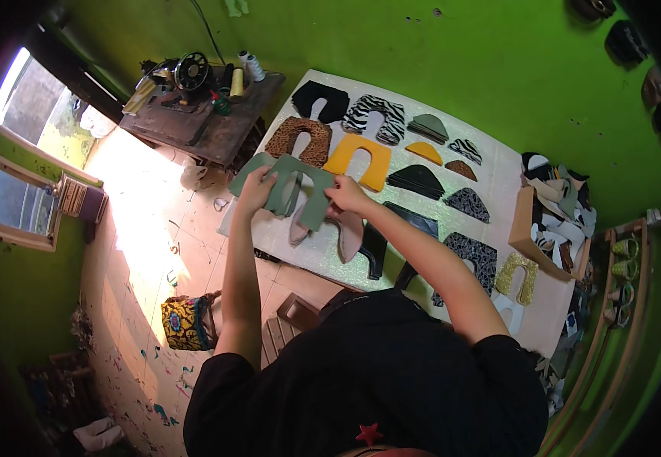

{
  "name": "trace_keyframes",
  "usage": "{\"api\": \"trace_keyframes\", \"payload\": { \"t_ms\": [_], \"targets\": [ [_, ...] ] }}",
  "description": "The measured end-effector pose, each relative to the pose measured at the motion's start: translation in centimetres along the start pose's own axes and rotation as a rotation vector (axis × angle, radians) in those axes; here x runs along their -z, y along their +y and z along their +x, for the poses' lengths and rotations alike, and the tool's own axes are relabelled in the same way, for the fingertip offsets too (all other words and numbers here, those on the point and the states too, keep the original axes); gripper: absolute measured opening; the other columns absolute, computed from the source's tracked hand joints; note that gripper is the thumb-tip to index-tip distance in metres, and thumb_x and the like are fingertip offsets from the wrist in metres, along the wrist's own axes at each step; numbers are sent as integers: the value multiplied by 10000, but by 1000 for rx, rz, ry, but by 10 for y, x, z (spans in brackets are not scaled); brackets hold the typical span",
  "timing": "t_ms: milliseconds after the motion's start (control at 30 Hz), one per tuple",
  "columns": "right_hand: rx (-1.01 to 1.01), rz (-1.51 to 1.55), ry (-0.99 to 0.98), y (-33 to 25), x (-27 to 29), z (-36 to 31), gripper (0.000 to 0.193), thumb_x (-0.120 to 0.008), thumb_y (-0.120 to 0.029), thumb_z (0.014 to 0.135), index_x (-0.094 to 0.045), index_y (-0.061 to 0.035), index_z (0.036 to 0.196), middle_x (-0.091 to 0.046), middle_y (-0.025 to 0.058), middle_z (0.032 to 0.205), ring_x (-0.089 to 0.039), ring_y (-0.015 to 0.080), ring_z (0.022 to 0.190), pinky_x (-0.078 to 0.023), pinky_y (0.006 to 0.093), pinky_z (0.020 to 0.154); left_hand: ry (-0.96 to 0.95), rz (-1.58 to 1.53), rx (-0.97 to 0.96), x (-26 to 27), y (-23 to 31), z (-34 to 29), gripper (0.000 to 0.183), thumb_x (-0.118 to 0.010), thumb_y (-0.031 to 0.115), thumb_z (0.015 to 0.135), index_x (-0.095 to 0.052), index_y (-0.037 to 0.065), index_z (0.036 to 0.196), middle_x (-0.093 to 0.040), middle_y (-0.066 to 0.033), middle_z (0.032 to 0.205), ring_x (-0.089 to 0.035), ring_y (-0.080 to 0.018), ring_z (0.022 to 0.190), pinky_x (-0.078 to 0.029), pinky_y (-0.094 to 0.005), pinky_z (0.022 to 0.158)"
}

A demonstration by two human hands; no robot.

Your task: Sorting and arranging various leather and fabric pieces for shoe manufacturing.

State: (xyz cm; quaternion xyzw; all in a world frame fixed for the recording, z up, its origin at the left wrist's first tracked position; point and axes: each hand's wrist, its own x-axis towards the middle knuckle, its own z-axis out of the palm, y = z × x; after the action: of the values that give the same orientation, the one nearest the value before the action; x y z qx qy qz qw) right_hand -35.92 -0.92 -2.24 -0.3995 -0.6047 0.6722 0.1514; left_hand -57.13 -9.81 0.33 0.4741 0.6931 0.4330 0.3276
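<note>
Over the left part of the table, my left hand (pixel 255 190) grips the left side of a green U-shaped cut piece (pixel 311 174) that looks like leather or fabric. My right hand (pixel 348 195) has its fingers closed on the right side of that piece. More green material shows to the left, by my left hand; whether it is a separate piece, I cannot tell. Just below lie pinkish-beige U-shaped pieces (pixel 351 238), partly covered by the green one. Behind my hands are a leopard-print U-shaped piece (pixel 300 139) and a yellow one (pixel 359 158).
The pale table (pixel 414 202) carries several U-shaped and half-round pieces, including black (pixel 320 100), zebra-print (pixel 380 114) and gold ones (pixel 517 278). A cardboard box (pixel 529 236) of scraps stands at its right end. A sewing machine (pixel 182 75) sits on a wooden stand at the back left.
</note>
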Motion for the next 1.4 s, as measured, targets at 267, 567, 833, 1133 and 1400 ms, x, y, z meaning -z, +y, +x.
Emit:
{"api": "trace_keyframes", "payload": {
  "t_ms": [267,567,833,1133,1400],
  "targets": [
    [-167,33,169,-11,-69,56,261,-603,-41,753,-395,-18,909,-557,102,665,-571,171,464,-456,280,381,153,315,91,54,-31,32,215,-613,140,730,-605,11,903,-601,-105,721,-577,-187,686,-443,-292,659],
    [-89,-32,281,9,-80,81,217,-598,-32,764,-400,-43,854,-552,85,698,-570,176,442,-441,280,372,228,465,70,45,-46,45,219,-631,133,692,-606,40,888,-598,-113,702,-585,-232,683,-455,-327,658],
    [336,-687,369,-5,-89,54,210,-610,-86,700,-480,-26,854,-484,151,919,-523,306,863,-453,377,706,286,803,111,34,-28,26,627,-714,236,600,-466,135,1168,-535,-121,1064,-489,-305,1032,-412,-409,834],
    [629,-1342,-243,-2,-100,60,692,-750,-392,529,-519,-100,1112,-509,52,1073,-396,219,1116,-218,511,1006,78,971,296,19,-59,33,1047,-790,266,486,-199,154,1343,-466,-168,1150,-491,-346,1034,-400,-448,860],
    [646,-1400,-234,0,-97,63,659,-748,-402,517,-546,-143,1088,-523,17,1059,-403,189,1112,-225,528,1002,94,977,279,16,-53,38,858,-715,153,548,-273,152,1284,-505,-157,1076,-527,-324,995,-429,-443,789]
  ]
}}
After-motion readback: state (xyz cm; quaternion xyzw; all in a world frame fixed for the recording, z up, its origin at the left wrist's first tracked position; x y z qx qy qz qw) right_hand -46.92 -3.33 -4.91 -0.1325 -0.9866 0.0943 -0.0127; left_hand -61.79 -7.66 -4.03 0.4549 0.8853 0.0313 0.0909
